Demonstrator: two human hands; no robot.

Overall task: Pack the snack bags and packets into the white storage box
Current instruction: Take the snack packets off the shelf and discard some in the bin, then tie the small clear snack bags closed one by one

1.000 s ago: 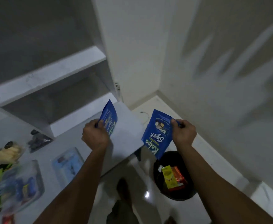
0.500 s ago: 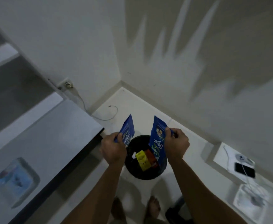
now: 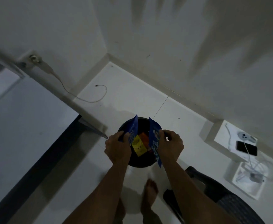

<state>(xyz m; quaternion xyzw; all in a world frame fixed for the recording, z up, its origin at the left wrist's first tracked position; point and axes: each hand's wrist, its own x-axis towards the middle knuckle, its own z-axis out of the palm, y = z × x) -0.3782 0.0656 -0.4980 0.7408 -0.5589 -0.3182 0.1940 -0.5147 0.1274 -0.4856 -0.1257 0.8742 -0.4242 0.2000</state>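
Observation:
I stand over a round black bin (image 3: pixel 124 125) on the floor. My left hand (image 3: pixel 117 147) grips one blue snack packet (image 3: pixel 133 129) above the bin's left side. Another blue packet (image 3: pixel 154 143) hangs edge-on over the bin's right side, pinched by my right hand (image 3: pixel 171 147). Inside the bin lie a yellow packet (image 3: pixel 138 145) and an orange packet (image 3: pixel 144 138). The white storage box is out of view.
The white table (image 3: pixel 27 123) runs along the left with a dark front edge. A wall socket with a cable (image 3: pixel 35 59) sits behind it. A phone (image 3: pixel 246 147) and charger cables lie on a low white ledge at right. A dark chair (image 3: pixel 229 201) stands lower right; my bare feet (image 3: pixel 150 189) are below.
My view swung right, from the table and shelves to the floor corner. Both hands carried the blue packets from above the table edge to just over the black bin.

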